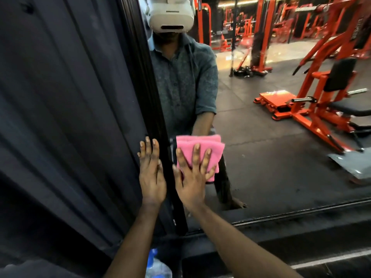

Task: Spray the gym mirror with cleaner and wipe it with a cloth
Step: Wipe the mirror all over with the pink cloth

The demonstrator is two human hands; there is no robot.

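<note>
Right hand (191, 177), fingers spread flat, presses the folded pink cloth (200, 151) against the mirror (281, 157) near its left edge, prob. so the whole palm drives the wipe; cloth lies under and just beyond the fingertips, w/ nothing gripped. Left hand (152, 173), also flat and holding nothing, rests on the dark frame (152, 97) beside the glass, apparently as a brace. Spray bottle (157, 265) stands low by the left forearm, untouched, so the step in hand looks like wiping.

Folded pink cloth (200, 146) pressed flat against mirror (271, 147), just right of its dark left edge. Clear blue-capped spray bottle (157, 266) low at near left.
</note>
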